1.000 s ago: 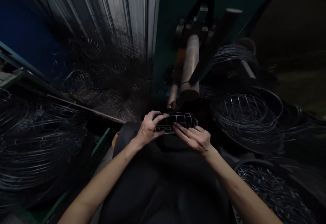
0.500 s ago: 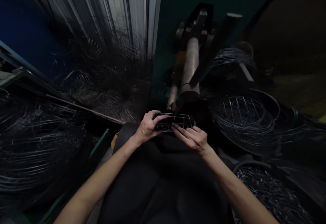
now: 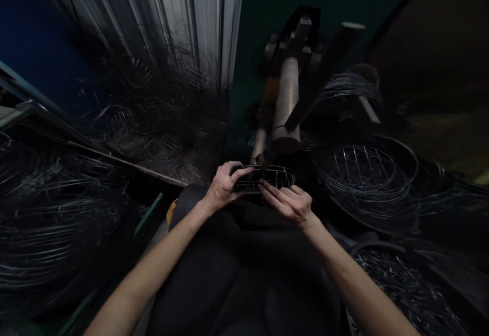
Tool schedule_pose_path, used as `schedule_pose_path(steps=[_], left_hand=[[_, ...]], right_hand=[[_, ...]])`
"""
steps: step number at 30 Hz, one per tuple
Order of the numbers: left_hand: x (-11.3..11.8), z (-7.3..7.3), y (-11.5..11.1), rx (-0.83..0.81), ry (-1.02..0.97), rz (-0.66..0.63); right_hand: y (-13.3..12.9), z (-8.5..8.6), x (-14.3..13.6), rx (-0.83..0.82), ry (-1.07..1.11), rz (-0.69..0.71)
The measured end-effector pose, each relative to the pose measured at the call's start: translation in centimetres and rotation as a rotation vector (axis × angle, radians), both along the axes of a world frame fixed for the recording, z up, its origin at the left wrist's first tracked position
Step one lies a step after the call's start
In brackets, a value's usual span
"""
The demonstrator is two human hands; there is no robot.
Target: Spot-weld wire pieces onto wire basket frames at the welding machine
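Between my two hands is a shallow round wire basket (image 3: 280, 168), held on its side of thin bright wires just below the tip of the machine's lower arm (image 3: 259, 147). My left hand (image 3: 223, 188) closes on the basket's left side, thumb and fingers on its upper and lower wires. On the right, my right hand (image 3: 290, 202) grips the near side, its fingers pointing left against a short wire of the wall. Above the basket's far rim sits the thick cylindrical upper arm (image 3: 287, 91) of the machine. Fingertips of my right hand partly hide the near wires.
The green machine body (image 3: 252, 30) stands ahead, with a dark bar (image 3: 324, 76) slanting across its arm. Wire rings and grids (image 3: 362, 168) lie at right, above a bin of small metal pieces (image 3: 405, 285). Stacked wire rings (image 3: 49, 229) fill the left; tangled wire lies behind.
The basket has risen slightly toward the lower arm tip and turned a little in my hands. Both hands keep their hold and have barely shifted.
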State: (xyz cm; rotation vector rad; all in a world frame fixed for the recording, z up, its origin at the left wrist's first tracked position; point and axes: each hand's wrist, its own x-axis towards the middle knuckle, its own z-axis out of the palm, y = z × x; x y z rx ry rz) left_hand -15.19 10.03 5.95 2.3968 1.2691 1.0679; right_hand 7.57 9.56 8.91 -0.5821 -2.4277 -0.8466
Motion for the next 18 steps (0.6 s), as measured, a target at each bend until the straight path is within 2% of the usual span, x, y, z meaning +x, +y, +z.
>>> schedule_pose_path(steps=[5,9,14,18], left_hand=[[-0.2,-0.5,0.3,0.016,0.022,0.005],[-0.6,-0.8,0.4,0.0,0.028,-0.001],[-2.4,-1.8,1.0,-0.041,-0.017,-0.032],[-4.2,-2.6,1.2,-0.027,-0.16,0.036]], right_hand=[[0.2,-0.4,-0.1,0.02,0.004,-0.015],[-0.1,-1.6,-0.2,0.003,0.036,-0.036],[-0.3,-2.9,-1.3,-0.15,0.056,-0.129],[-1.6,-1.6,-2.0,-0.281,0.099,-0.174]])
